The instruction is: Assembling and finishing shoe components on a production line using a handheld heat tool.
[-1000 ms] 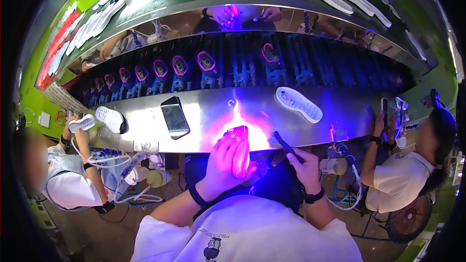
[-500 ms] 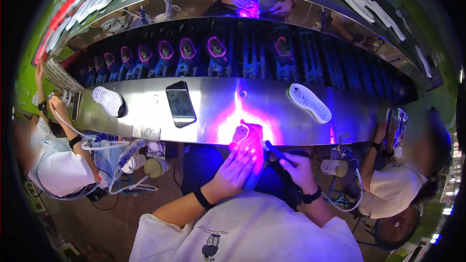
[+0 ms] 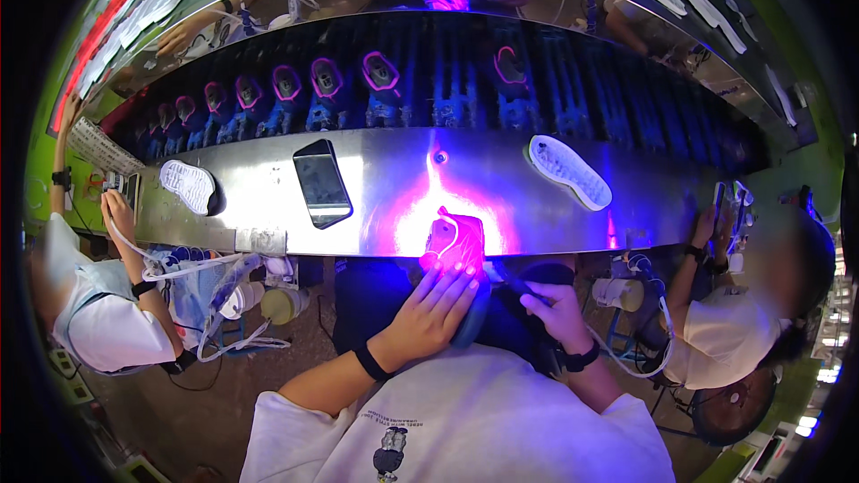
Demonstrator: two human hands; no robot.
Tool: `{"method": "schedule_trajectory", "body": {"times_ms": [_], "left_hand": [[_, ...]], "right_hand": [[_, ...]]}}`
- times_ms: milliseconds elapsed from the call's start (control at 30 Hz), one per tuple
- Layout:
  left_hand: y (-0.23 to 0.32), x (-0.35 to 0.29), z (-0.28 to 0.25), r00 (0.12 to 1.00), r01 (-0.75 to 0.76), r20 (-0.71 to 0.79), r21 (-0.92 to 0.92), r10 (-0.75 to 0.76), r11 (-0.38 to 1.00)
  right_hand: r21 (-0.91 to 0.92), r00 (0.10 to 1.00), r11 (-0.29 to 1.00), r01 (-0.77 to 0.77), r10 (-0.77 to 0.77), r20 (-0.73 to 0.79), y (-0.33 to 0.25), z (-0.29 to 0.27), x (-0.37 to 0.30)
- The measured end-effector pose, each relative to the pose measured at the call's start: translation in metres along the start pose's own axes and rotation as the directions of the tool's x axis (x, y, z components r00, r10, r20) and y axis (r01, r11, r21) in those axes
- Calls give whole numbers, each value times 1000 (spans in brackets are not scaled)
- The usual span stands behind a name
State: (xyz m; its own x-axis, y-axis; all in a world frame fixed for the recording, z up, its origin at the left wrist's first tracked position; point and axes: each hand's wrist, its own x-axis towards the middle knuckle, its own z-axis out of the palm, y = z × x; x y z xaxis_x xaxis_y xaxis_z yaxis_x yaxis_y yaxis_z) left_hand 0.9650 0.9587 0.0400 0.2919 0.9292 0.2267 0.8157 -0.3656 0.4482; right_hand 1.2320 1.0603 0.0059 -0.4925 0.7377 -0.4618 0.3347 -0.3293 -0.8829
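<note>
Under bright purple-pink light at the bench's front edge sits a shoe upper (image 3: 456,237), glowing pink, with a pale curved line on it. My left hand (image 3: 437,309) lies over its near part, fingers stretched along it and holding it; the thumb is hidden. Beside the shoe's right side, my right hand (image 3: 557,311) is closed round a dark, slim-handled tool (image 3: 512,279), likely a brush, its pale tip close to the shoe. The lower part of the shoe is hidden by my left hand and lap.
On the metal bench (image 3: 376,224) lie a phone (image 3: 323,183), a white shoe sole (image 3: 188,186) at left and another sole (image 3: 570,172) at right. Behind runs a dark rack (image 3: 429,94) holding several shoe uppers. Co-workers (image 3: 116,304) (image 3: 738,331) sit on both sides.
The view has shifted slightly, so the bench sits higher and farther left. My left hand stays over the shoe, and my right hand has moved slightly, with the tool's pale tip now showing.
</note>
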Motion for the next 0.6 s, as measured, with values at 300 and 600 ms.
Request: {"method": "schedule_trajectory", "body": {"times_ms": [300, 600], "left_hand": [[12, 23, 1, 993, 91, 67, 71, -96, 993], [36, 67, -4, 972, 234, -7, 86, -234, 968]], "right_hand": [[38, 1000, 999, -7, 6, 20, -8, -8, -25], [257, 999, 965, -50, 43, 31, -7, -11, -38]]}}
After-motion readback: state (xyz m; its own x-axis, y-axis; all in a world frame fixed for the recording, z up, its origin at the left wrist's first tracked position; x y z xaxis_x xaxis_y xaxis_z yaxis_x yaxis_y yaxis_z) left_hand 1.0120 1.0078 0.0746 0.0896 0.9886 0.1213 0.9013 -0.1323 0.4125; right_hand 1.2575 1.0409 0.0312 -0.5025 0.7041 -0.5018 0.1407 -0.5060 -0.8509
